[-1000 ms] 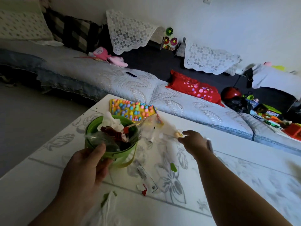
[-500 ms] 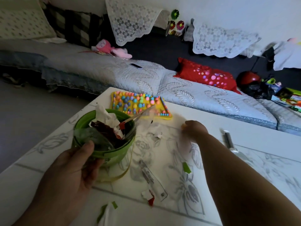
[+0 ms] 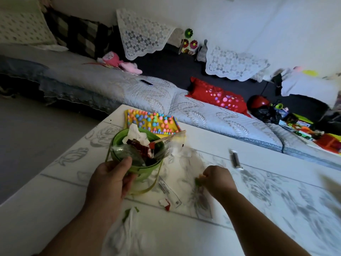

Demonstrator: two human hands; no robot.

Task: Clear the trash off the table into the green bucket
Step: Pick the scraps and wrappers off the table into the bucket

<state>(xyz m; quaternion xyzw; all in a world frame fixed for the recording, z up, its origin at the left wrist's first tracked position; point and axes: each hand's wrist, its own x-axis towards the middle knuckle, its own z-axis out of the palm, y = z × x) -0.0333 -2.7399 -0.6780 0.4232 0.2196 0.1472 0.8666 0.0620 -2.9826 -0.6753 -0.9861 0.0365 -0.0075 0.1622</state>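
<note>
Two hands: left (image 3: 110,180) round upright green bucket (image 3: 147,171), right (image 3: 217,179) pinching green scrap (image 3: 197,182).

Left hand (image 3: 110,179) covers the near wall of the green bucket (image 3: 147,169). Right hand (image 3: 216,179): its curled fingers hide most of the green scrap (image 3: 197,182) they pinch. 2 forearms cut by the bottom edge. White crumpled thing (image 3: 127,231) at the bottom is blurred, can't ID. Dark stick-like item (image 3: 235,159) smeared. Desk (image 3: 295,200) right side motion-blurred.
</note>
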